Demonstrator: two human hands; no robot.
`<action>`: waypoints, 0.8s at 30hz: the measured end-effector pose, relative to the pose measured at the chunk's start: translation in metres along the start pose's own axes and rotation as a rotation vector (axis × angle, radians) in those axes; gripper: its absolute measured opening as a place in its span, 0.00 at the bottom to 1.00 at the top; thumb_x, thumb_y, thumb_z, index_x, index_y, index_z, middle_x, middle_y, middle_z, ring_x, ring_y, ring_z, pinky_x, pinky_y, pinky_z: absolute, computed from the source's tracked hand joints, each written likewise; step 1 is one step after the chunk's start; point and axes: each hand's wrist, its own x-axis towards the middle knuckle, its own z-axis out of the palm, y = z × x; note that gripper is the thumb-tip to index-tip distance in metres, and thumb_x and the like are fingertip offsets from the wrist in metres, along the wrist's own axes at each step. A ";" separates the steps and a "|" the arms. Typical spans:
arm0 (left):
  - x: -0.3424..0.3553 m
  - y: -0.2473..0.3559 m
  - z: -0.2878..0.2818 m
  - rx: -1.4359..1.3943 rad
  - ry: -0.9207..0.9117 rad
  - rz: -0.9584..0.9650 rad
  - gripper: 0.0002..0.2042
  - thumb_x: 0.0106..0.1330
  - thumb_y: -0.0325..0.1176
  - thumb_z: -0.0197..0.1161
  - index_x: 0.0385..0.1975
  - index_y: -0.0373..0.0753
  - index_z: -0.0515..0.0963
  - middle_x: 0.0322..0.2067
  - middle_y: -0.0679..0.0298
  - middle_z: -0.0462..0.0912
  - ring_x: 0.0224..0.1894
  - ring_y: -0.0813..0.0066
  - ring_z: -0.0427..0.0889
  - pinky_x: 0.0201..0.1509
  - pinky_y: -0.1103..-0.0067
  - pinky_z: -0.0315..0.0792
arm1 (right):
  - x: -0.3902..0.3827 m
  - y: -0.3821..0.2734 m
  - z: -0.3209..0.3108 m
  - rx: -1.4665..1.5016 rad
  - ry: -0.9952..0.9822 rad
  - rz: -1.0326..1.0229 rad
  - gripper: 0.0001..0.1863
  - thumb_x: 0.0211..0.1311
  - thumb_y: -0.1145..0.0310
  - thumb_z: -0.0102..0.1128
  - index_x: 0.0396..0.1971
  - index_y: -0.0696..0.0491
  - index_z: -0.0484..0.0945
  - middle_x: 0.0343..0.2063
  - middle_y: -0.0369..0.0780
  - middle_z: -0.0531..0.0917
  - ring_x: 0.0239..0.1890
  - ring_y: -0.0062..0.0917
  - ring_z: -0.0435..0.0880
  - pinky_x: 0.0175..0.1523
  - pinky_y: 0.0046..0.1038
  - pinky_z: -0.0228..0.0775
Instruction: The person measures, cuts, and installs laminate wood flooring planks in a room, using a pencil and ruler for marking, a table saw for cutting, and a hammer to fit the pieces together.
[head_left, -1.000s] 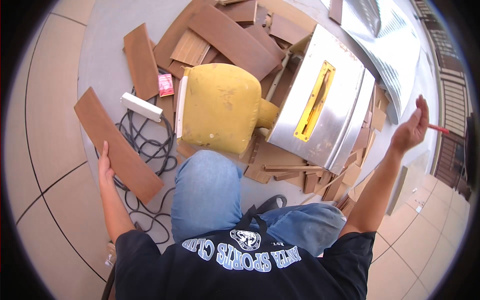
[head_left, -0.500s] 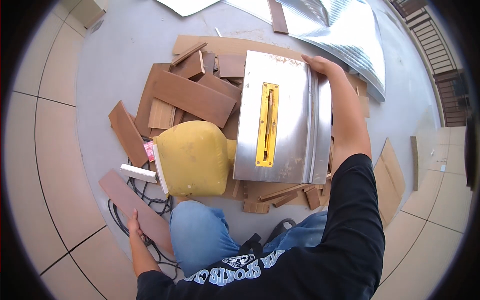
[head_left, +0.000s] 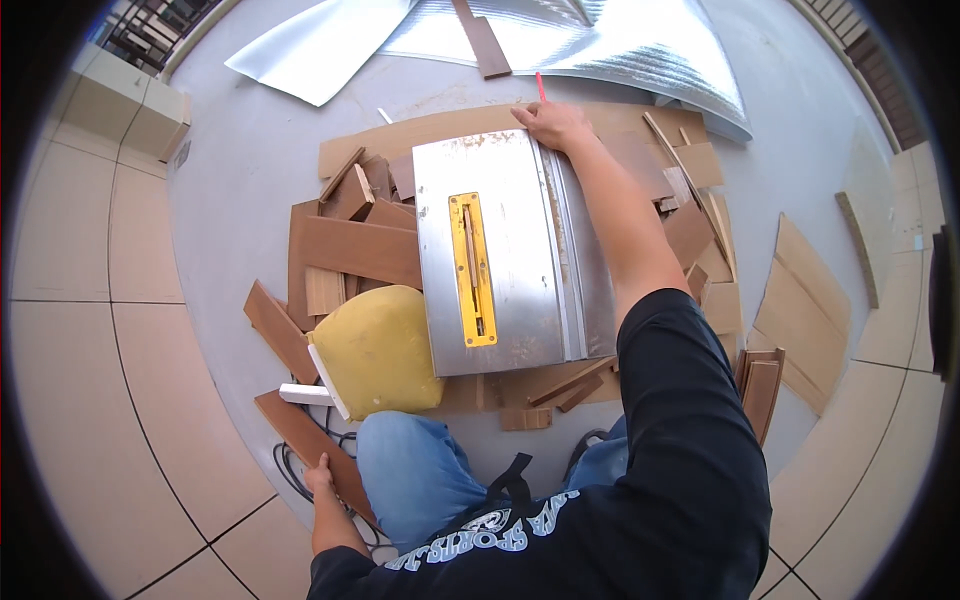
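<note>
My left hand [head_left: 320, 474] is closed round the edge of a brown wooden board [head_left: 306, 438], held slanting beside my left knee. A table saw [head_left: 530, 250] stands in front of me, with a bare metal top, a yellow slotted insert [head_left: 473, 270] and a yellow rounded housing [head_left: 385, 350] on its left. Over the saw reaches my right arm. At the far edge of the top, by the grooved strip, is my right hand [head_left: 558, 126], fingers bent. A thin red stick [head_left: 540, 87], perhaps a pencil, juts out beyond it and appears gripped; its lower end is hidden.
Brown board offcuts [head_left: 360, 250] lie piled on cardboard [head_left: 440, 125] left of the saw, with more to its right. Black cable [head_left: 290, 470] coils under the held board. Silver foil sheeting [head_left: 640, 45] covers the far floor. A small wood block [head_left: 526, 419] sits near my foot.
The view has shifted, so the saw appears farther left. Beyond my right hand the red stick now shows. My left hand keeps its hold on the board, whose near end stays beside my knee.
</note>
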 end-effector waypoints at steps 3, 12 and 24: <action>-0.047 0.012 -0.011 0.082 -0.028 0.159 0.29 0.61 0.46 0.79 0.55 0.28 0.83 0.51 0.47 0.88 0.52 0.54 0.88 0.56 0.66 0.79 | -0.042 0.043 0.016 0.252 0.559 -0.077 0.32 0.72 0.40 0.50 0.65 0.47 0.79 0.69 0.43 0.76 0.74 0.36 0.67 0.79 0.41 0.47; -0.189 0.091 -0.244 -0.095 -0.527 0.448 0.21 0.70 0.33 0.71 0.57 0.27 0.80 0.50 0.53 0.88 0.49 0.63 0.87 0.55 0.68 0.80 | -0.623 0.215 0.042 0.298 -0.248 0.810 0.26 0.77 0.47 0.45 0.58 0.52 0.78 0.56 0.57 0.82 0.60 0.53 0.80 0.65 0.48 0.71; -0.463 0.282 -0.390 0.748 -1.164 1.515 0.20 0.66 0.40 0.75 0.50 0.30 0.85 0.45 0.53 0.91 0.47 0.61 0.90 0.55 0.69 0.80 | -1.153 -0.158 -0.037 0.878 -0.012 1.359 0.30 0.57 0.60 0.71 0.55 0.62 0.75 0.47 0.56 0.85 0.53 0.50 0.85 0.56 0.44 0.78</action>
